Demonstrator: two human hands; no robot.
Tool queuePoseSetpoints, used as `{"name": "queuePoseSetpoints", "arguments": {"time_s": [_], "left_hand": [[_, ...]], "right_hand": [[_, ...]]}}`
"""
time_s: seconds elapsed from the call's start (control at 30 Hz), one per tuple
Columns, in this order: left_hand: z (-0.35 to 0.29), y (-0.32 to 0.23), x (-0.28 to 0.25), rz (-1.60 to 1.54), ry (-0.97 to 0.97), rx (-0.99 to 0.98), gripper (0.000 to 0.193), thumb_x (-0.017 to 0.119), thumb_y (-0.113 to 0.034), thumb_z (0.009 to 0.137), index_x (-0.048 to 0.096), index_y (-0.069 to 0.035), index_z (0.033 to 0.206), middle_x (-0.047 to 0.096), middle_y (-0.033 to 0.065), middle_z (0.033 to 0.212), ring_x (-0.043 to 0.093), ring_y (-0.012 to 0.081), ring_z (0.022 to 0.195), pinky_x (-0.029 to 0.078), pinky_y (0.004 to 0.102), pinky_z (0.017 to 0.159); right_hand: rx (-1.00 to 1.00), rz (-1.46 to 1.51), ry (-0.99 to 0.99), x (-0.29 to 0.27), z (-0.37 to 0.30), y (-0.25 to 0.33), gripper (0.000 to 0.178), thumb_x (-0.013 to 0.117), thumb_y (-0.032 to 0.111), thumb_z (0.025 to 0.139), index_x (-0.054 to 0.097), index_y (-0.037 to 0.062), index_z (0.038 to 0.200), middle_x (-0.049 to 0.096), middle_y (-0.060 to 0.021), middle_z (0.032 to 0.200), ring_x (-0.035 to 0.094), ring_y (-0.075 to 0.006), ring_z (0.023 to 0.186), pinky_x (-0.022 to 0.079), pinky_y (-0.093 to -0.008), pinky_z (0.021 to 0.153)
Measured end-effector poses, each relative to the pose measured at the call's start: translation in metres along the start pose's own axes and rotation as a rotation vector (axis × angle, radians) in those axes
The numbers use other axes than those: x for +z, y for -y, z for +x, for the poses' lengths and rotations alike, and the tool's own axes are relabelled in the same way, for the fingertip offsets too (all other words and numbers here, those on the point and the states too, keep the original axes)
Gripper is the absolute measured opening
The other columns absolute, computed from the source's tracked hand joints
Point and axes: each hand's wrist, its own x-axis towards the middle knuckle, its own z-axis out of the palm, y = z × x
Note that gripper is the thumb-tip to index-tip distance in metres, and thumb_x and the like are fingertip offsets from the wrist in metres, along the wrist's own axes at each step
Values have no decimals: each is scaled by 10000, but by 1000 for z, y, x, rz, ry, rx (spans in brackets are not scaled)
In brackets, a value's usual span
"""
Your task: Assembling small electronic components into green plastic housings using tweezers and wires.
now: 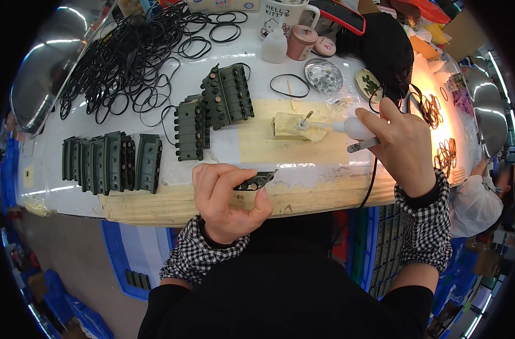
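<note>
The left hand [223, 198] pinches a small dark green part [254, 182] between thumb and fingers, at its right side. The right hand [404, 144] is curled around a white squeeze bottle [356, 129], whose thin nozzle points leftward from that hand, near a taped block [291, 127]. A slim pale tool [362, 146], probably in the same grip, juts out just nearer the body. Ribbed green pieces [102, 163] stand left of the left hand; a tangle of black bands [127, 56] lies well beyond it.

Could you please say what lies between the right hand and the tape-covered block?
The head view shows a white bottle in the right hand, its nozzle toward the block.
</note>
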Motion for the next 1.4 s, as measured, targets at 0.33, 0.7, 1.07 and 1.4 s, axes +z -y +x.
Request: {"name": "queuePoseSetpoints", "arguments": {"time_s": [0.33,0.7,1.07,1.4], "left_hand": [[0,-1,0,-5,6,-4,270,720,-156,570,649,-57,811,556,62,775,500,241,700,385,344,661],[0,0,0,2,12,-1,267,719,-154,573,649,-59,812,558,62,779,502,242,708,386,347,671],[1,-6,-3,10,49,24,268,664,-75,608,632,-13,867,561,100,804,526,255,750,439,338,698],[1,-7,-2,50,31,25,263,667,-67,607,632,-21,864,554,93,798,525,253,751,437,343,698]], "right_hand": [[24,-37,84,-5,0,0,391,801,182,629,642,140,984,531,-48,819,591,-218,602,442,-345,525],[69,131,50,3,-8,-6,345,801,247,678,655,125,966,560,-51,850,584,-235,560,453,-343,510],[512,1085,-170,62,7,-56,284,730,171,828,620,0,1026,593,-36,840,508,-78,713,405,-237,611],[517,732,-175,136,60,-97,378,777,260,760,587,-18,931,632,-102,763,574,-172,678,464,-309,640]]}}
